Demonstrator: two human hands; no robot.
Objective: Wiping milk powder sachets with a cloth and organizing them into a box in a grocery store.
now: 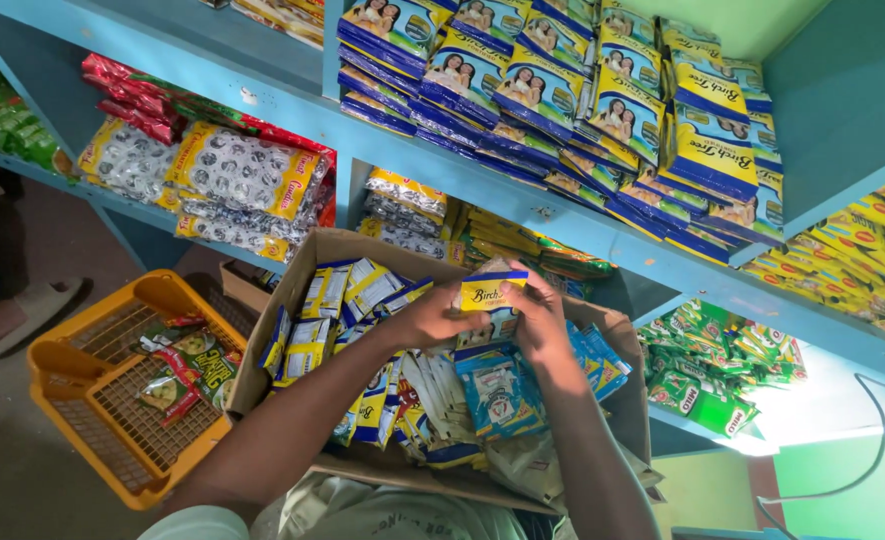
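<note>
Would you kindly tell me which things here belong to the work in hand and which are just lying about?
In hand:
- left hand and right hand, both on the yellow-and-blue sachet
- brown cardboard box of sachets

Lying about:
- orange plastic basket
- green packets on the blue shelf

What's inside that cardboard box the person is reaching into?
The cardboard box holds loose sachets: yellow-and-blue packets along the left, light blue packets at centre right, whitish ones between. Both hands hold one yellow-and-blue sachet above them. The bottom layers are covered.
</note>
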